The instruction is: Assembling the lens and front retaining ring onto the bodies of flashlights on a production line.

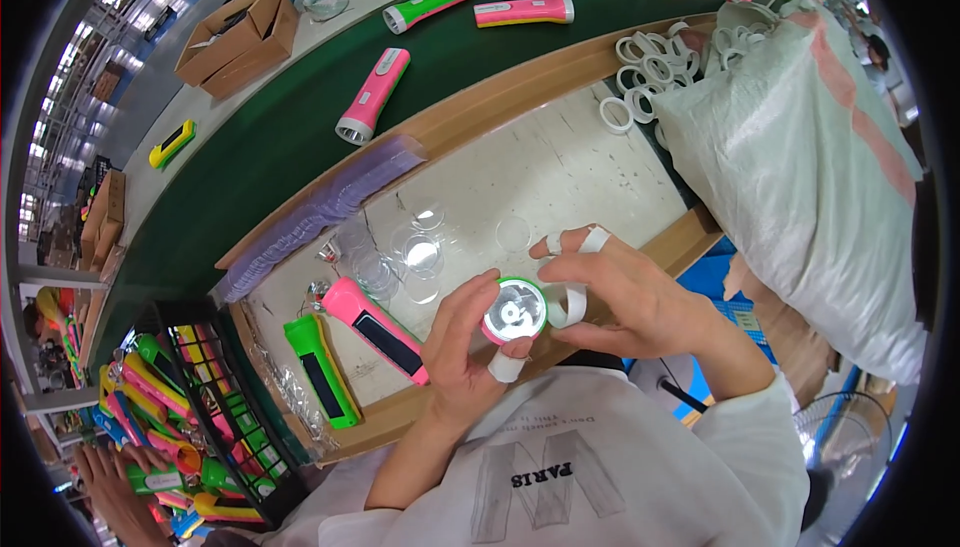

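Observation:
My left hand (462, 342) is closed around a flashlight (514, 311), its round reflector end with a green and pink edge facing up. Tape wraps some fingers on both hands. Beside that lens end, my right hand (645, 297) pinches a white ring (575, 301) between thumb and fingers. The ring is very close to the flashlight head; whether they touch I cannot tell. Left of my hands lie a pink flashlight body (375, 332) and a green one (322, 372), both with loose reflector parts at their ends. Clear round discs (372, 269) are scattered on the board.
A long row of stacked clear discs (320, 212) lines the tray's far rim. White rings (640, 77) pile beside a large woven sack (790, 147) at right. Finished-looking flashlights (375, 97) lie on the green belt. Another person's hand (110, 492) reaches by a black crate (225, 397).

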Demonstrator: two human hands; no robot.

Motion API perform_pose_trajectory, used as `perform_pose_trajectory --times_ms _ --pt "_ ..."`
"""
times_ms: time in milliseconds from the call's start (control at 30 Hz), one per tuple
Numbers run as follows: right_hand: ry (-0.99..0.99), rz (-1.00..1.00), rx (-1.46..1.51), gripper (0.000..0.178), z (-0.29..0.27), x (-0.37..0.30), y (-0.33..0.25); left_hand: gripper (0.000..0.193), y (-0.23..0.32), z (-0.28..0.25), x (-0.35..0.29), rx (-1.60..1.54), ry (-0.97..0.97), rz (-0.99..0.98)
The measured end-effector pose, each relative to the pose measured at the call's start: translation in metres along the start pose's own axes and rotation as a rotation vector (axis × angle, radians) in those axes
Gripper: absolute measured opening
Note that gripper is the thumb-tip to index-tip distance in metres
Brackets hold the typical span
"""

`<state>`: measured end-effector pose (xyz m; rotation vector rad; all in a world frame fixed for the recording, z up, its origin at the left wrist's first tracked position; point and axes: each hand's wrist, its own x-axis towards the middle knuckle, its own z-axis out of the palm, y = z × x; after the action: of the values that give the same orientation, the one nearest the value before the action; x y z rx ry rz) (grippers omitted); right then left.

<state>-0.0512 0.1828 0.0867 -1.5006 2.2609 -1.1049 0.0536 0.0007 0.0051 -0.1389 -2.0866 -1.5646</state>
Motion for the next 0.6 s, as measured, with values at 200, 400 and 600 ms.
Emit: perform_pose_trajectory --times_ms 200,400,600 --pt "0.201 -0.075 0.173 0.058 0.014 -0.001 0.002 0.053 0.005 -0.002 0.002 0.105 -0.064 0.056" --pt "0.184 -0.081 -0.134 0.041 0.016 -0.002 -0.012 0.063 0.013 -0.005 0.004 0.193 -0.124 0.108" --pt "0.199 -0.076 -0.412 0.051 0.020 -0.006 -0.025 0.063 0.013 0.000 -0.002 0.256 -0.140 0.133"
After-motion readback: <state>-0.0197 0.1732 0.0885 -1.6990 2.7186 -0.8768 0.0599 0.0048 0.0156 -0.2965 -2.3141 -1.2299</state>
